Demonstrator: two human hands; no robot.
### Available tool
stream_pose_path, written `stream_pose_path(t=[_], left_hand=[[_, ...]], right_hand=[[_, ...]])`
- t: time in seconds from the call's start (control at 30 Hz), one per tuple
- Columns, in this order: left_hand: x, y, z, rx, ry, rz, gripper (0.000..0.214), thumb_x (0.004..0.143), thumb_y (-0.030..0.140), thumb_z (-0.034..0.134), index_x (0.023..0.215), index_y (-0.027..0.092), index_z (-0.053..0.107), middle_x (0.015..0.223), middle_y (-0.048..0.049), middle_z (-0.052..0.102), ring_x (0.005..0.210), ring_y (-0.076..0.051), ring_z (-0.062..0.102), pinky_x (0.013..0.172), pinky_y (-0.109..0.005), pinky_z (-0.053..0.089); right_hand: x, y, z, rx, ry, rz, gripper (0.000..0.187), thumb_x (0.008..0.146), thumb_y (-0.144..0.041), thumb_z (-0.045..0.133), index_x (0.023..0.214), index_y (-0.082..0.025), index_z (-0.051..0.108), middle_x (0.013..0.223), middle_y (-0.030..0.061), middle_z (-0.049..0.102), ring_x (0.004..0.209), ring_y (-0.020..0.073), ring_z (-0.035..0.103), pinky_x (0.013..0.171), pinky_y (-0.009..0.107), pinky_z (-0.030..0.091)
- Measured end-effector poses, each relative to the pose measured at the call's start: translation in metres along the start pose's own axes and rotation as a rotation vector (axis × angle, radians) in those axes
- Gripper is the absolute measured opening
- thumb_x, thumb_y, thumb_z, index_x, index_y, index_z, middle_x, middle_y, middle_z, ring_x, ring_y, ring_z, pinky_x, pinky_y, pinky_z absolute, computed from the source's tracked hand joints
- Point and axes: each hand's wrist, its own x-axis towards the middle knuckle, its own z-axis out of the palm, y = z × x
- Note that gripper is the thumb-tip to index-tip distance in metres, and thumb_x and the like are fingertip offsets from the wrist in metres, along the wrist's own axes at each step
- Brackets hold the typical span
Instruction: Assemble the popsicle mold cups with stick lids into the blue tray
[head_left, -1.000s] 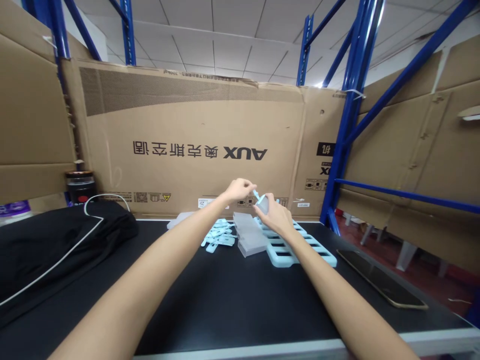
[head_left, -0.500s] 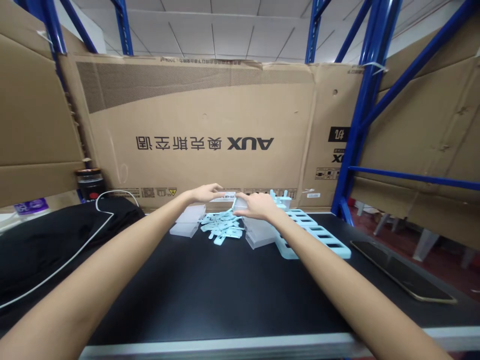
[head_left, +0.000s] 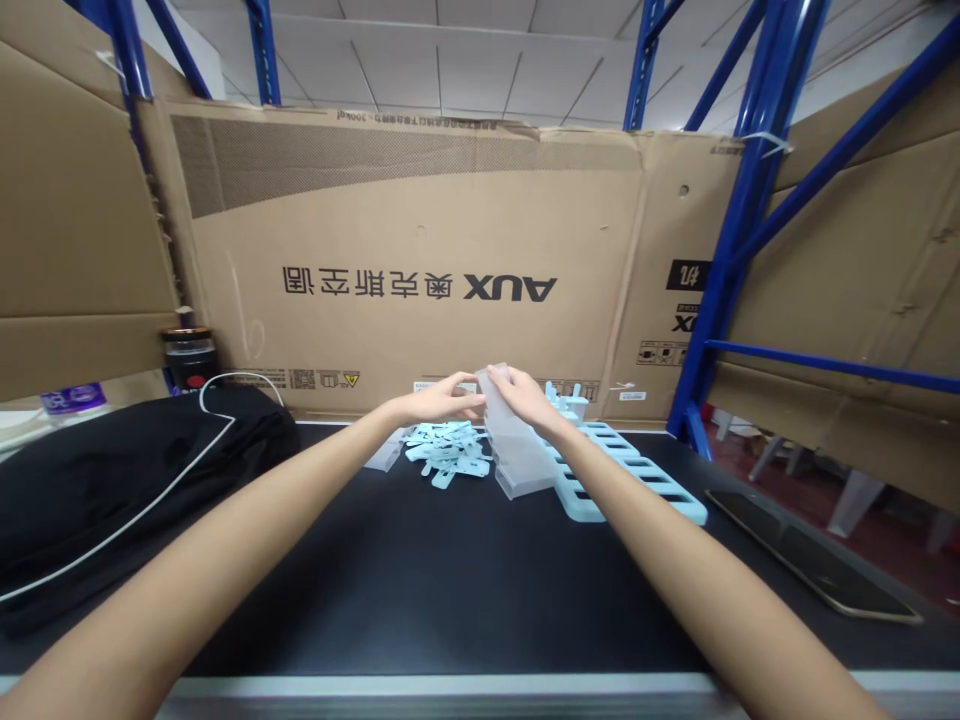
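Note:
My right hand [head_left: 525, 400] is closed on a clear plastic case [head_left: 495, 388], held tilted above other translucent cases [head_left: 525, 468] on the table. My left hand [head_left: 442, 400] is just left of that case, fingers apart; whether its fingertips touch the case I cannot tell. Below and between my hands lies a loose pile of light-blue flat plastic pieces [head_left: 450, 452]. Another clear case [head_left: 388, 452] shows partly behind my left forearm. Beside my right wrist stands a light-blue slotted rack [head_left: 589, 508], with upright blue pieces [head_left: 568, 400] at its far end.
A dark phone [head_left: 810, 555] lies at the right of the black table [head_left: 442, 600]. A black cloth bundle [head_left: 127, 490] with a white cable [head_left: 161, 485] occupies the left, near a dark jar [head_left: 189, 358]. Cardboard [head_left: 420, 220] walls off the back, and a blue rack post [head_left: 742, 230] rises at right.
The clear case in my right hand is now tilted up, over the stacked cases. My left hand has moved right, closer to it. The view has shifted slightly.

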Motion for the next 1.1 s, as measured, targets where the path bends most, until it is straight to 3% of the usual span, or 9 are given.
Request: stream_pose_path(t=[0.17,0.33,0.47,0.53,0.67,0.73,0.9,1.0,1.1], left_hand=[[-0.003,-0.002,-0.001,-0.261,0.065,-0.013,0.046,0.083,0.037,0.071,0.122,0.017,0.057,0.107,-0.0157,0.068,0.090,-0.022,0.071,0.087,-0.042,0.054],[-0.028,-0.007,-0.026,-0.325,0.106,-0.070,0.039,0.083,0.038,0.072,0.113,0.018,0.058,0.098,-0.0092,0.066,0.080,-0.018,0.069,0.067,-0.030,0.055],[-0.054,-0.011,-0.039,-0.307,0.199,-0.082,0.036,0.082,0.040,0.073,0.108,0.019,0.059,0.088,-0.0035,0.063,0.068,-0.010,0.062,0.052,-0.019,0.044],[-0.063,-0.016,-0.046,-0.266,0.267,-0.082,0.036,0.081,0.040,0.074,0.107,0.019,0.062,0.091,-0.0034,0.064,0.068,-0.009,0.060,0.052,-0.018,0.043],[-0.073,-0.031,-0.063,-0.200,0.449,-0.066,0.035,0.078,0.044,0.074,0.097,0.018,0.064,0.082,-0.0007,0.063,0.062,-0.010,0.057,0.052,-0.020,0.042],[-0.077,-0.041,-0.072,-0.142,0.494,-0.050,0.035,0.076,0.047,0.074,0.094,0.018,0.064,0.078,0.0011,0.062,0.057,-0.009,0.053,0.049,-0.020,0.038],[-0.098,-0.076,-0.096,-0.021,0.502,-0.053,0.038,0.072,0.051,0.076,0.081,0.016,0.064,0.068,0.0020,0.059,0.056,-0.010,0.050,0.051,-0.021,0.035],[-0.114,-0.098,-0.108,0.029,0.546,-0.110,0.039,0.070,0.052,0.077,0.075,0.015,0.065,0.065,0.0018,0.059,0.056,-0.010,0.050,0.053,-0.021,0.035],[-0.123,-0.113,-0.113,0.046,0.549,-0.164,0.040,0.069,0.053,0.076,0.074,0.015,0.066,0.066,0.0001,0.061,0.057,-0.012,0.052,0.054,-0.023,0.036]], right_hand=[[-0.002,-0.010,0.024,0.194,0.156,0.080,0.039,0.085,-0.047,0.053,0.116,-0.023,0.047,0.106,0.0045,0.063,0.090,0.0179,0.060,0.077,0.029,0.046],[-0.006,-0.031,0.051,0.167,0.246,0.003,0.030,0.084,-0.051,0.053,0.078,-0.022,0.050,0.069,-0.0037,0.050,0.068,0.0144,0.049,0.064,0.025,0.038],[-0.003,-0.049,0.069,0.188,0.211,-0.043,0.039,0.091,-0.046,0.040,0.069,-0.020,0.058,0.077,0.0016,0.055,0.081,0.0162,0.051,0.073,0.026,0.038],[-0.003,-0.056,0.074,0.213,0.151,-0.030,0.037,0.088,-0.042,0.044,0.064,-0.018,0.060,0.078,0.0027,0.054,0.084,0.0167,0.050,0.075,0.027,0.038],[-0.006,-0.065,0.082,0.354,-0.149,0.090,0.031,0.079,-0.037,0.055,0.054,-0.018,0.052,0.055,-0.0039,0.040,0.057,0.0105,0.039,0.057,0.024,0.032],[-0.008,-0.067,0.091,0.398,-0.203,0.166,0.028,0.076,-0.034,0.059,0.054,-0.018,0.050,0.049,-0.0061,0.036,0.050,0.0083,0.032,0.050,0.023,0.027],[-0.013,-0.071,0.113,0.353,-0.270,0.246,0.014,0.072,-0.027,0.061,0.062,-0.016,0.062,0.054,-0.0013,0.056,0.046,0.0072,0.037,0.044,0.022,0.027],[-0.018,-0.072,0.101,0.274,-0.295,0.178,0.013,0.072,-0.024,0.058,0.067,-0.016,0.066,0.066,0.0023,0.066,0.049,0.0071,0.042,0.046,0.021,0.030],[-0.021,-0.058,0.058,0.184,-0.209,0.113,0.017,0.074,-0.028,0.056,0.075,-0.016,0.067,0.070,0.0035,0.068,0.055,0.0087,0.048,0.050,0.021,0.032]])
